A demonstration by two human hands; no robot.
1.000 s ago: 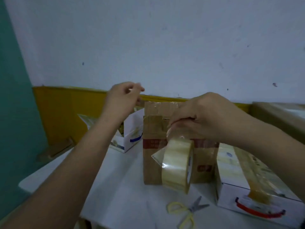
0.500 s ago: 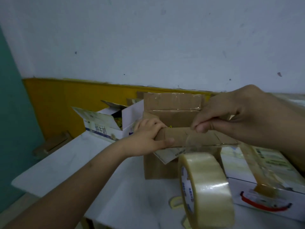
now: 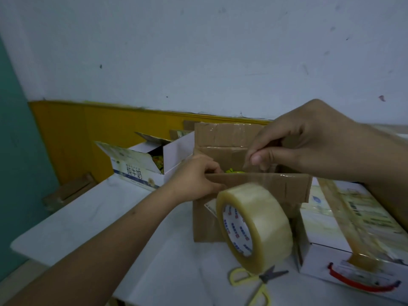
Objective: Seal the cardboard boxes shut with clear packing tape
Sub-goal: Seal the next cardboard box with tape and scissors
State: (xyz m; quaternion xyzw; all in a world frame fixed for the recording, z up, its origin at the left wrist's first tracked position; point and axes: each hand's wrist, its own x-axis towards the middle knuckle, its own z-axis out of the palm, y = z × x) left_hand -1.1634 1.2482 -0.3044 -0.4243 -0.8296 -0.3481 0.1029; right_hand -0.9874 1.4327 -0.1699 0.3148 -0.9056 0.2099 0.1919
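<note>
A brown cardboard box (image 3: 229, 221) stands in the middle of the frame on a white table (image 3: 92, 219), its top not yet closed and something yellow-green showing inside. The left hand (image 3: 194, 180) grips the near flap (image 3: 265, 184) at its left end, fingers curled over the edge and thumb below, holding it roughly level. The right hand (image 3: 309, 149), upper right of centre, has thumb and forefinger pinched together on the end of a clear strip of tape; the strip itself is hard to make out. The tape roll (image 3: 256, 226) hangs below it, in front of the box and above the yellow-handled scissors (image 3: 258, 281) lying at the lower centre. A white carton with a red handle (image 3: 353, 235), taped along its top, sits at the lower right, touching or just beside the box. Another white carton (image 3: 143, 164), open, stands left of the box near the yellow wall strip.
</note>
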